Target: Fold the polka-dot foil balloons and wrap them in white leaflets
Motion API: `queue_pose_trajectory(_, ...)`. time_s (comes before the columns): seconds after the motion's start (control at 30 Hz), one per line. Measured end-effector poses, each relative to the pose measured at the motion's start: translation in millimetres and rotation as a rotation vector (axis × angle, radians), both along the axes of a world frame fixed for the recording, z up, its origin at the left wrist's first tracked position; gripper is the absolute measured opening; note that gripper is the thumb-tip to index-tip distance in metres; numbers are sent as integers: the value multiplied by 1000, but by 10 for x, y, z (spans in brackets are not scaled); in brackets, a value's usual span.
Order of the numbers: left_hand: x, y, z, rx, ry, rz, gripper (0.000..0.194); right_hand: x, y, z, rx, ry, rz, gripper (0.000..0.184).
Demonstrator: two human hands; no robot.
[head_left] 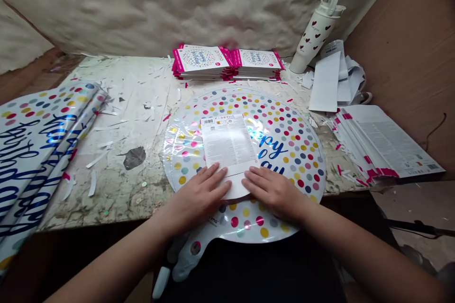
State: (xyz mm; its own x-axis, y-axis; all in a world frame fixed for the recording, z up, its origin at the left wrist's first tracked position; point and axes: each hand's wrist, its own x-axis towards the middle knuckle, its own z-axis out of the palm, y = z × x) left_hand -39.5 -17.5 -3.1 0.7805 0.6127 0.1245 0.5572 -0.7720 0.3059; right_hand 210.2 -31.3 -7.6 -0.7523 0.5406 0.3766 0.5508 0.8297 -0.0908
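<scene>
A white printed card sleeve (227, 144) with a barcode lies on a flat, round foil balloon (298, 151), dotted in many colours with blue lettering. My left hand (202, 194) presses on the lower left of the sleeve, fingers stretched out. On its lower right rests my right hand (275, 189), likewise flat with fingers extended. Between the hands shows a white flap at the sleeve's lower end. The balloon seems to be the top of a few layered ones; its tail (194, 255) hangs over the table's front edge.
Two stacks of pink-edged packets (202, 59) stand at the back. A white tumbler with hearts (316, 33) leans at the back right, near loose paper (327, 80). More printed sleeves (394, 142) lie right, folded dotted foil (46, 137) left. Paper scraps litter the worn table (121, 75).
</scene>
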Motion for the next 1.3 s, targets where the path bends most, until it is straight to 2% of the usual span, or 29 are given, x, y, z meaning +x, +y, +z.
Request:
queue_pose_trajectory(0.13, 61, -32, 37, -102, -148, 61, 23, -23, 43, 50, -219, 96, -77, 17)
queue_pose_trajectory(0.2, 133, -19, 60, -108, -193, 150, 22, -69, 135, 89, -385, 142, -172, 14)
queue_pose_trajectory(0.27, 201, 15, 49, -70, -180, 214, 28, -115, 243, 104, -481, 159, -287, 12)
queue_pose_trajectory(0.37, 224, 79, -13, 9, -97, 211, 36, -129, 367, 87, -382, 108, -366, 14)
queue_pose_trajectory(0.47, 116, 99, -36, 83, -54, 204, 37, -74, 382, 72, -262, -44, -196, 24)
queue_pose_trajectory(0.57, -10, 18, 62, 89, -95, 344, 35, -42, 309, 99, -242, -254, -101, 40)
queue_pose_trajectory(0.6, -24, -29, 119, 33, -147, 406, 31, -53, 282, 117, -217, -325, -116, 44)
queue_pose_trajectory(0.63, -18, -79, 182, -90, -209, 455, 26, -73, 259, 138, -177, -384, -141, 47)
queue_pose_trajectory(0.67, 10, -127, 243, -293, -274, 481, 21, -102, 240, 163, -129, -426, -162, 48)
queue_pose_trajectory(0.77, 180, -209, 367, -1164, -553, 534, 26, -204, 195, 255, 25, -396, -179, 38)
queue_pose_trajectory(0.8, 245, -204, 379, -1396, -698, 578, 28, -233, 175, 287, 70, -338, -177, 35)
queue_pose_trajectory(0.83, 304, -184, 378, -1533, -868, 645, 27, -258, 149, 315, 106, -268, -174, 34)
queue_pose_trajectory(0.87, 354, -153, 367, -1580, -1036, 720, 24, -279, 119, 338, 136, -195, -171, 33)
queue_pose_trajectory(0.93, 420, -75, 334, -1510, -1258, 845, 15, -309, 51, 361, 172, -88, -176, 32)
queue_pose_trajectory(1.03, 456, 10, 300, -1434, -1330, 938, 11, -330, -42, 353, 186, -24, -203, 31)
queue_pose_trajectory(1.13, 455, 24, 296, -1653, -1414, 955, 5, -310, -93, 353, 151, 5, -226, 31)
queue_pose_trajectory(1.2, 443, 7, 297, -1748, -1468, 908, 7, -276, -85, 385, 50, 54, -225, 29)
queue_pose_trajectory(1.23, 435, -6, 297, -1712, -1465, 877, 10, -261, -65, 408, -48, 102, -228, 29)
queue_pose_trajectory(1.3, 424, -34, 300, -1541, -1391, 821, 13, -258, 12, 456, -292, 260, -252, 37)
